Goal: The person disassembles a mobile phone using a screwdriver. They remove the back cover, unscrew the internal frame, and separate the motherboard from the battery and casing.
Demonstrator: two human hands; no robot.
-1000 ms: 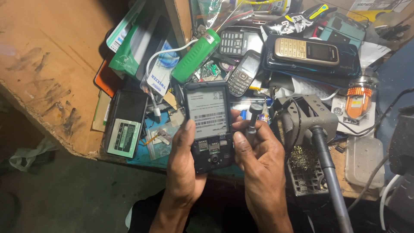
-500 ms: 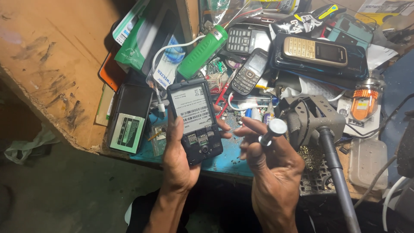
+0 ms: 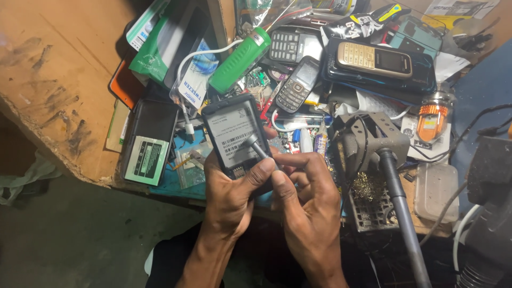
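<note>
Cluttered workbench (image 3: pixel 64 80), near edge: left hand (image 3: pixel 234 197) grips light, rigid open-backed phone (image 3: pixel 234 136) by its sides; right hand (image 3: pixel 306 197) pinches slim screwdriver (image 3: pixel 256 146).

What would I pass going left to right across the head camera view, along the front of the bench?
Black phone with green label → open phone in the left hand → right hand holding a grey tool → soldering iron stand → orange bulb.
</note>
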